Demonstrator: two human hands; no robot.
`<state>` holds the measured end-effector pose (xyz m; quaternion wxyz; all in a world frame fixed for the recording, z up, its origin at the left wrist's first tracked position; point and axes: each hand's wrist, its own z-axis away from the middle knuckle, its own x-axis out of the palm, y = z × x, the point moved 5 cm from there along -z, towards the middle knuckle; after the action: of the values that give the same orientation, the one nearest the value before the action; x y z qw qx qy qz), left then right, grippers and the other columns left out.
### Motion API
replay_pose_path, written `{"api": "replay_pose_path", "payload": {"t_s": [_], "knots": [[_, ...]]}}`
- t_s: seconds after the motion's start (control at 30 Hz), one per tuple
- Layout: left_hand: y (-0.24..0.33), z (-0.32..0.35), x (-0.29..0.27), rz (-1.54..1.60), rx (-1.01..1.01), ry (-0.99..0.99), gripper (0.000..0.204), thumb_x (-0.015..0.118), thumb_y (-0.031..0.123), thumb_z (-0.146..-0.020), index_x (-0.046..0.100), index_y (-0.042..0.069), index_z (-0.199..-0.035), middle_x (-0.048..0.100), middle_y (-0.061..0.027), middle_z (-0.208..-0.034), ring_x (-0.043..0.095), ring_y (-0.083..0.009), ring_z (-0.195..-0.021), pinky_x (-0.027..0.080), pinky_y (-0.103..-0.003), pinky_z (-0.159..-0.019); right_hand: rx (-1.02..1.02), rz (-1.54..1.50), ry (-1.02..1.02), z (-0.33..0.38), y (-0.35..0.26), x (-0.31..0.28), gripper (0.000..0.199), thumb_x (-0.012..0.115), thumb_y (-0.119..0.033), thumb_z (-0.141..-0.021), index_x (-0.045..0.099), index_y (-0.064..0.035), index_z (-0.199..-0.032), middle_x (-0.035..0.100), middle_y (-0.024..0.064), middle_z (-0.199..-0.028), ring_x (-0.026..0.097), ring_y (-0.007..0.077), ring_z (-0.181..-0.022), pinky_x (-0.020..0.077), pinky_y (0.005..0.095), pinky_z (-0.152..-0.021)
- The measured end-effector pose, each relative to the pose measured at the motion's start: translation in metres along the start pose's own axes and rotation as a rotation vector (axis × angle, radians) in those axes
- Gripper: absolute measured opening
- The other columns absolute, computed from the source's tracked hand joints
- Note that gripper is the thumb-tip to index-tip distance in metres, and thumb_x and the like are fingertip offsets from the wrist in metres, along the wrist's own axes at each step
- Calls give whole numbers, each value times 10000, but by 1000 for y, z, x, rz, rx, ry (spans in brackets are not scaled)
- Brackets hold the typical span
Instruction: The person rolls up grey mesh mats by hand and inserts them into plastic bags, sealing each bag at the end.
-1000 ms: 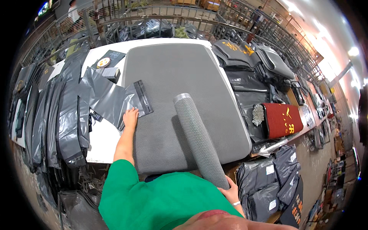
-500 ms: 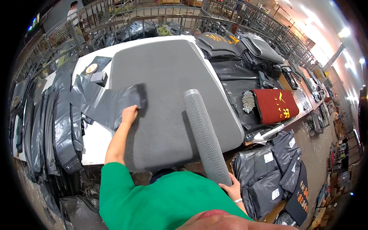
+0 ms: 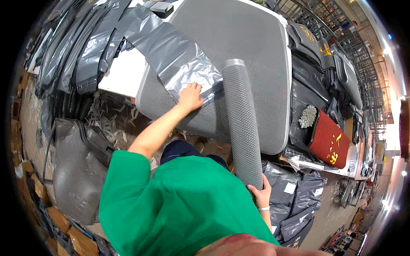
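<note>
A rolled grey textured mat [image 3: 243,123] leans up across the table's front edge, tilted slightly. My right hand [image 3: 261,193], with a pale band at the wrist, is wrapped round its lower end. A grey plastic bag [image 3: 171,53] stretches from the left stack toward the roll's side. My left hand [image 3: 190,97] is closed on the bag near its end, fingers curled; the fingertips' exact hold is partly hidden. Beneath both lies a large flat grey mat [image 3: 239,30] of the same mesh-like texture.
Folded grey bags [image 3: 92,47] hang over the white table [image 3: 124,74] at left. A rolled red mat [image 3: 332,141] with yellow lettering lies at right, beside folded dark mats [image 3: 305,36]. Wrapped packages [image 3: 282,181] stand low at right. A dark grey sheet-like bundle [image 3: 79,170] sits low at left.
My left hand has drawn the bag nearer me and right, against the roll. The roll stands more upright, still in my right hand. The view has turned, showing more floor at left.
</note>
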<state>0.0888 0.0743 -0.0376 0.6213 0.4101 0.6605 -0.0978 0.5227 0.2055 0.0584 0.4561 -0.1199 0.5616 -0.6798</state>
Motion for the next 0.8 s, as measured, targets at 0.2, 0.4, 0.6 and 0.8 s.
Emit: {"api": "replay_pose_path", "payload": {"t_s": [0.2, 0.4, 0.6, 0.8], "knots": [[-23, -11, 25, 89, -29, 223, 131, 568, 127, -770, 614, 46, -861, 610, -104, -838, 589, -351, -781, 477, -409, -612, 2, 112, -187, -18, -4, -20, 678, 798, -55, -629, 515, 54, -1236, 624, 106, -1128, 581, 166, -1021, 439, 310, -919], [-129, -14, 35, 1066, -682, -228, 258, 683, 246, -801, 704, 22, -929, 679, -66, -778, 611, -144, -709, 462, -314, -623, 47, 145, -444, -49, 4, -12, 682, 805, -67, -648, 511, 36, -1255, 614, 108, -1160, 575, 157, -1048, 438, 309, -932], [12, -2, -80, -174, 290, 280, 95, 666, 184, -768, 619, 107, -797, 602, -51, -780, 579, -228, -712, 475, -352, -579, 150, -54, -523, -53, -31, -5, 660, 775, -86, -705, 486, 21, -1289, 603, 99, -1181, 563, 157, -1063, 430, 310, -944], [-10, 46, -90, 182, -201, 663, 700, 628, 31, -640, 394, -9, -1299, 467, -183, -1254, 387, -362, -1218, 263, -437, -1042, 68, -170, -666, -84, -51, 19, 654, 772, -162, -739, 480, 28, -1292, 586, 79, -1215, 535, 145, -1093, 401, 294, -973]]}}
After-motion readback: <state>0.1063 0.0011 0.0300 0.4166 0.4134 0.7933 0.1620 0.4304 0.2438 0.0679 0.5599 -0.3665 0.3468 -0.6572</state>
